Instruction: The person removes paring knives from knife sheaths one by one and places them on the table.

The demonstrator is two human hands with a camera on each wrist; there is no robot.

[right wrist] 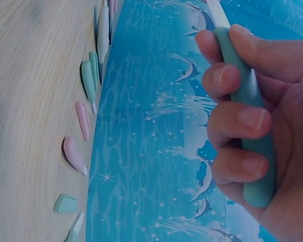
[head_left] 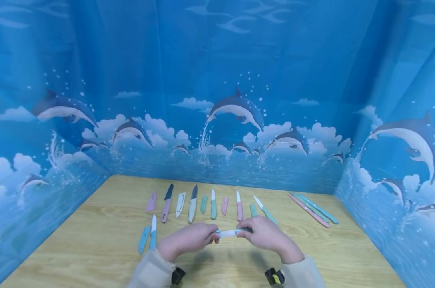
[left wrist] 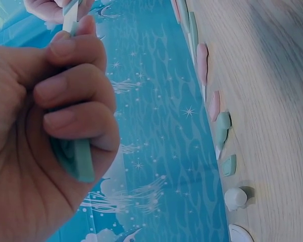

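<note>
Both hands are raised over the front of the table, facing each other. My right hand [head_left: 262, 233] grips a paring knife by its blue-green handle [right wrist: 258, 156], fingers wrapped round it. Its white blade [head_left: 227, 233] points left, level between the hands. In my left hand [head_left: 192, 239] a blue-green knife sheath [left wrist: 84, 164] is held under curled fingers, its end showing below them in the left wrist view. The blade meets the sheath at the left fingertips; how far it sits inside is hidden.
A row of knives and sheaths lies behind the hands, including a pink-handled knife [head_left: 239, 210], a white-handled knife [head_left: 192, 208] and a pink sheath [head_left: 225, 206]. A blue knife [head_left: 153, 236] and blue sheath [head_left: 143, 240] lie front left. Several sheathed knives [head_left: 312, 210] lie right. Dolphin-print curtains [head_left: 217, 160] enclose the table.
</note>
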